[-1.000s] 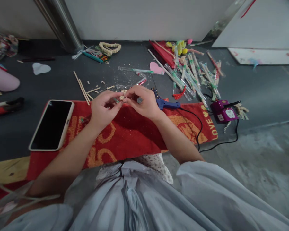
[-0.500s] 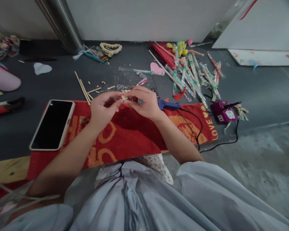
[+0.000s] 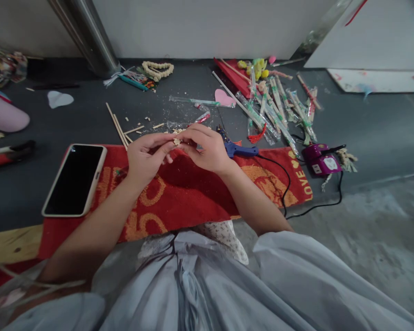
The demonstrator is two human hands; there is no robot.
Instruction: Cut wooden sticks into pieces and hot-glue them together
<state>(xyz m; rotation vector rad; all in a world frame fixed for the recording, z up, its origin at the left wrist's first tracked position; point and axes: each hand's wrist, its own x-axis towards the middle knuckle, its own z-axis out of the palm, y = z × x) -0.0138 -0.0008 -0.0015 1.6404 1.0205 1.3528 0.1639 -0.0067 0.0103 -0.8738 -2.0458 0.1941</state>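
Between the fingertips of both hands is a small pale wooden piece [image 3: 176,142], clustered like a little flower. My left hand [image 3: 146,154] pinches it from the left, with thumb and forefinger closed. From the right, my right hand [image 3: 207,147] grips it in a similar pinch. Both hands are above a red towel [image 3: 193,197] with orange lettering. More small pale bits [image 3: 178,131] lie just behind the fingers, partly hidden. Thin wooden sticks [image 3: 116,124] and short cut pieces [image 3: 134,130] lie behind my left hand. A blue glue gun [image 3: 241,150] rests beside my right wrist.
A phone [image 3: 74,179] lies at left, near red-and-black handles [image 3: 10,154]. At the back are a heart-shaped wooden ring [image 3: 158,70] and a metal post [image 3: 89,41]. Wrapped sticks [image 3: 272,110] pile up at right, near a purple power socket [image 3: 319,161] with a black cord.
The small piece has turned slightly between my fingertips and shows more clearly. My left hand has shifted a little to the left. Everything else stays put.
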